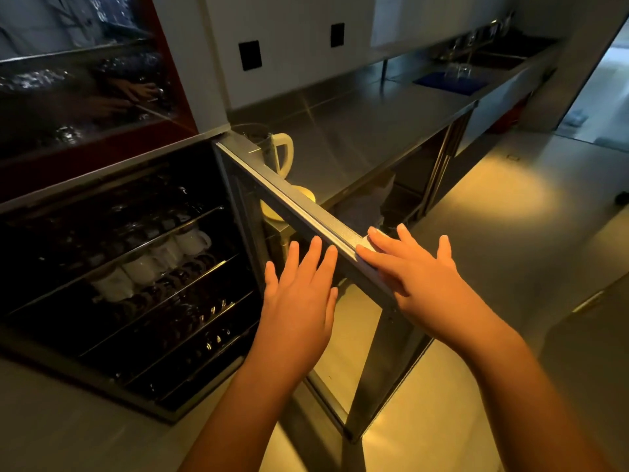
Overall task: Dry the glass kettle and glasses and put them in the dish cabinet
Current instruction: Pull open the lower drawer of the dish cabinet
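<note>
— What can you make out of the kettle?
— I see the glass kettle [285,144] upright on the tabletop [357,131]: clear body, cream handle, just behind the open door's top edge and partly hidden by it.
— And the glasses?
— I've got the glasses [457,70] far along the same tabletop, a small clear cluster, too blurred to count.
— The cabinet?
— The dish cabinet [112,166] sits low on my left, its door [299,212] swung wide, dark wire racks [153,240] inside.

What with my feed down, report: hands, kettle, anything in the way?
Left hand open, by the cabinet door. Right hand open, flat on door's top edge. Kettle on counter behind the open door; door stands in between.
</note>
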The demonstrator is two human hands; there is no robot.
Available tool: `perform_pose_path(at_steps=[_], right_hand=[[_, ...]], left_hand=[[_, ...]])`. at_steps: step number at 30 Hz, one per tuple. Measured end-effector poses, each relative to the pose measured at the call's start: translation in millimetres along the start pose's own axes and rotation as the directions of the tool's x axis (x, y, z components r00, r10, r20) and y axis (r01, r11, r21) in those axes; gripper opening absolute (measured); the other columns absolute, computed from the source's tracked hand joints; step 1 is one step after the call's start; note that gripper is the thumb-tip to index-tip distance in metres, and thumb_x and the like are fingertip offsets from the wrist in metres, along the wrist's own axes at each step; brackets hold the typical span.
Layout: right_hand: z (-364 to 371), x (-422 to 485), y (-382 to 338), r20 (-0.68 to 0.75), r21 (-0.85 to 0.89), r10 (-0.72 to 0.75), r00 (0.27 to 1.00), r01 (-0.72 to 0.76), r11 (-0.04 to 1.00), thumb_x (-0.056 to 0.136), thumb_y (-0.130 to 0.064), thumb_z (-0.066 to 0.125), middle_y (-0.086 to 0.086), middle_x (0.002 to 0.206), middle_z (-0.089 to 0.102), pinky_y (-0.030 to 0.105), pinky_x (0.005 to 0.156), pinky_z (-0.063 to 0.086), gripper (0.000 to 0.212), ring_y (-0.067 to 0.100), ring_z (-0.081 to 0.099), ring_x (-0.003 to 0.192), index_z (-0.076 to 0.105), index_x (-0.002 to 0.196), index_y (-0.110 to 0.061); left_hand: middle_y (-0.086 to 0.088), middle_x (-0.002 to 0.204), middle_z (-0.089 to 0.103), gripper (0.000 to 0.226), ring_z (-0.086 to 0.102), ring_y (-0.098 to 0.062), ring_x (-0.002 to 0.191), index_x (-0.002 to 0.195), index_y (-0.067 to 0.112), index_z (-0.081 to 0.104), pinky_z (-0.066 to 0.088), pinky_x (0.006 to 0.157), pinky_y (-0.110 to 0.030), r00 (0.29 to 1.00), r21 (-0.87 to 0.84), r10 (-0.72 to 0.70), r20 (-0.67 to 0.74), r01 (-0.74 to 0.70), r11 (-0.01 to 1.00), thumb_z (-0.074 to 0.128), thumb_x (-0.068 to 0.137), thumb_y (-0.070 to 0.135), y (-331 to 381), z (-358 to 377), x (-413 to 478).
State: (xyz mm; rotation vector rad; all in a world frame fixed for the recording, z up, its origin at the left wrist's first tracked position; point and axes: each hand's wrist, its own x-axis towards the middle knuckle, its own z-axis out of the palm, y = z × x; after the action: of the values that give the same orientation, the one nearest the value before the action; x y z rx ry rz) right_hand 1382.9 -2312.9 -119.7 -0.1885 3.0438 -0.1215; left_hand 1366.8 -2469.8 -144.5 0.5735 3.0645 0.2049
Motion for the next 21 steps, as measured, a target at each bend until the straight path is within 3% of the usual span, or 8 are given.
perform_pose_path(at_steps=[3, 8, 15, 21], right_hand=[[-0.9, 2.9, -3.6, -0.011, -0.024, 0.04, 0.999, -0.041, 0.999, 0.093, -0.02, 0.051, -0.01, 0.155, 0.0, 0.057, 0.11, -0.003, 0.068, 0.023, -0.006, 0.143, 0.011, 0.145, -0.037], [2.8, 13.6, -23.8, -0.083, 0.086, 0.018, 0.996, -0.011, 0.996, 0.097, -0.031, 0.04, -0.011, 0.155, 0.007, 0.052, 0.113, 0.001, 0.053, 0.019, -0.002, 0.143, 0.017, 0.144, -0.038], [0.8, 46.6, -64.9, -0.059, 0.131, -0.046, 0.997, 0.053, 0.99, 0.096, -0.035, 0.041, -0.011, 0.155, 0.005, 0.046, 0.114, 0.0, 0.054, 0.017, -0.004, 0.143, 0.017, 0.144, -0.039], [-13.2, 72.8, -86.2, -0.031, 0.069, -0.054, 0.998, 0.056, 0.996, 0.094, -0.036, 0.044, -0.008, 0.156, 0.007, 0.045, 0.114, 0.009, 0.059, 0.02, 0.001, 0.143, 0.013, 0.145, -0.037]], left_hand=[[0.005, 0.156, -0.01, 0.056, -0.012, -0.02, 0.143, 0.147, 0.028, -0.008, -0.002, 0.114, -0.044, 1.0, 0.007, 0.006, -0.002, -0.006, 1.0, 0.023, 0.1, 0.034, -4.8, 2.1, 4.2], [0.005, 0.156, -0.009, 0.057, -0.012, -0.021, 0.143, 0.147, 0.028, -0.006, -0.003, 0.114, -0.044, 1.0, 0.002, -0.002, -0.015, 0.002, 1.0, 0.026, 0.1, 0.036, -22.5, 2.1, 6.9], [0.004, 0.157, -0.007, 0.057, -0.011, -0.021, 0.143, 0.148, 0.027, -0.003, -0.002, 0.114, -0.045, 1.0, 0.014, -0.006, -0.03, 0.007, 1.0, 0.026, 0.1, 0.037, -62.2, -13.2, 16.9], [0.004, 0.157, -0.006, 0.057, -0.01, -0.021, 0.143, 0.148, 0.028, -0.001, -0.003, 0.114, -0.045, 0.999, 0.004, 0.016, -0.039, -0.016, 1.0, 0.028, 0.099, 0.037, -87.8, -24.5, 32.4]])
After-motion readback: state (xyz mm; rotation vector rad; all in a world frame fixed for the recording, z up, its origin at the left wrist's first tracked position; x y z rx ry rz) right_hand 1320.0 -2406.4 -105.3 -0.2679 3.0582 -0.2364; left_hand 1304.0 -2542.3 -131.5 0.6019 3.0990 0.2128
